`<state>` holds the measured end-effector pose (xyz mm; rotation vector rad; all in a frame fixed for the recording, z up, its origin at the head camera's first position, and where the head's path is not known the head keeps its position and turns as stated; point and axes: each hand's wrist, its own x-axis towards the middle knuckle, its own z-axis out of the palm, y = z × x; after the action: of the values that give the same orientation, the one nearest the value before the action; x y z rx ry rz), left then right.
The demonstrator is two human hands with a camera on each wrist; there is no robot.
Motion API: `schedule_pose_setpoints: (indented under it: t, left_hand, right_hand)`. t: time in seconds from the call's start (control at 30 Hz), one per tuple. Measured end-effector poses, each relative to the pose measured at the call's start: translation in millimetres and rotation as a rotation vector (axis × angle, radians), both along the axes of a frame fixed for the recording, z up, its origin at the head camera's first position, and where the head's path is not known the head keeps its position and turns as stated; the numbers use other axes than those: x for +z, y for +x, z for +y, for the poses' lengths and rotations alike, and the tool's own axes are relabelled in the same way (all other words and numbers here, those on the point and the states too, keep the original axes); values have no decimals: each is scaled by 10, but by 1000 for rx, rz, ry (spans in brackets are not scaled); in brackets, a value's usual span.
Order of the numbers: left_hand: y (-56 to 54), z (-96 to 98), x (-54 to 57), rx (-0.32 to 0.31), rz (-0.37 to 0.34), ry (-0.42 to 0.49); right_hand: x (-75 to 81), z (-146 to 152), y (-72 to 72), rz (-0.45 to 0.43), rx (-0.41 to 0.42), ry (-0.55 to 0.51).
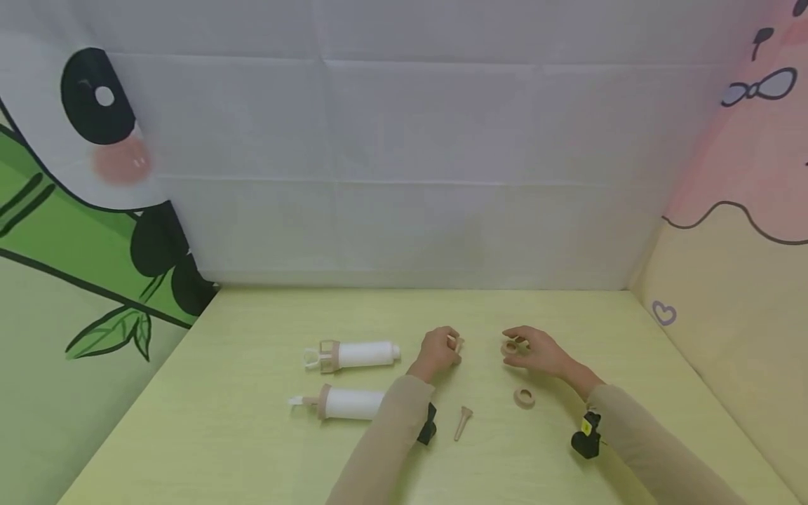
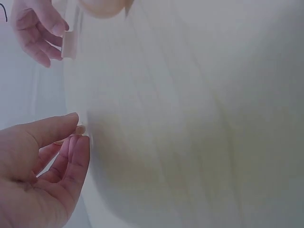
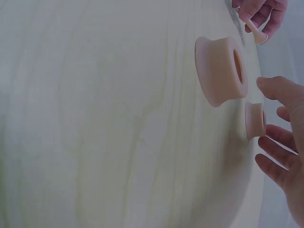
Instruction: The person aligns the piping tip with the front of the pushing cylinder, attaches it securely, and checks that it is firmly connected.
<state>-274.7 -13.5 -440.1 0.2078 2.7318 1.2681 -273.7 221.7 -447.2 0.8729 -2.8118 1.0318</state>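
Readable text: none
Small yellow rectangular label [image 1: 586, 426] on the black, blocky wrist camera [image 1: 586, 446]: too small to read

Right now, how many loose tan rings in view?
2. The far ring is between the right hand's thumb and fingers; the near ring lies on the table, closer to the person. Forearms cover some table, so more may be hidden.

On the table [image 1: 252, 456], two tubes [image 1: 366, 354] left of a peg [image 1: 463, 423], two rings [image 1: 525, 405] to its right.
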Motion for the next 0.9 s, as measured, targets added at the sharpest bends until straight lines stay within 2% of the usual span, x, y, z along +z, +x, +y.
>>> schedule_pose_setpoints:
  t: [0.2,0.43,0.6,0.73,0.9]
  left_hand:
    - [2,-20,174,-14,31,54]
    - [2,-51,360,-72,85,13]
    - [53,-87,486,-116,107,33]
    - [90,-119,553,-143,128,50]
    - [144,-171,583,-143,129,58]
  right_hand:
    - [-64,20,-56,-5,-17,2]
    - [-100,9,-77,-26,-33,-5]
    - [-125,-13,-92,2,-40,23]
    - [-127,-18,-98,20,-39,32]
    - [-113,-19,-90,29,-35,38]
